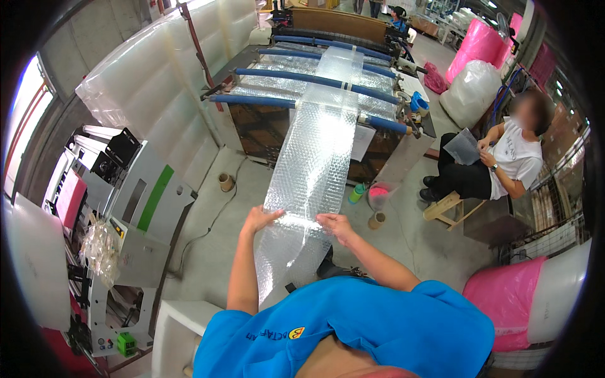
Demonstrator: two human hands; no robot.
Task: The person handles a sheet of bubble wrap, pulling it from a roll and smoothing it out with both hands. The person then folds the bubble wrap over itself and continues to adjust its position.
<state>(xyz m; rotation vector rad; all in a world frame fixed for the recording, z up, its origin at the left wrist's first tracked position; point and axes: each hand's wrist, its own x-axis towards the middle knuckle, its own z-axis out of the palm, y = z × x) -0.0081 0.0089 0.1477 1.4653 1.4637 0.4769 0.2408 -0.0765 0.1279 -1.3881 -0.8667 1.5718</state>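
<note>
A long strip of clear bubble wrap [315,148] runs from the blue rollers of a machine [372,120] down toward me. My left hand [263,218] grips its left edge, thumb lying on top. On the opposite edge my right hand [336,227] has hold of it in the same way, its underside fingers hidden. Between the hands a bright crease or seam crosses the film. Below them the loose end hangs down in front of my blue shirt, partly hidden at the bottom.
A person in a white shirt [517,154] sits on a wooden stool [446,206] at right, holding a clear film piece. A grey machine [142,214] stands left. Cardboard cores [225,181], a green bottle [357,193] and a cable lie about the floor. Pink rolls [479,50] stand far right.
</note>
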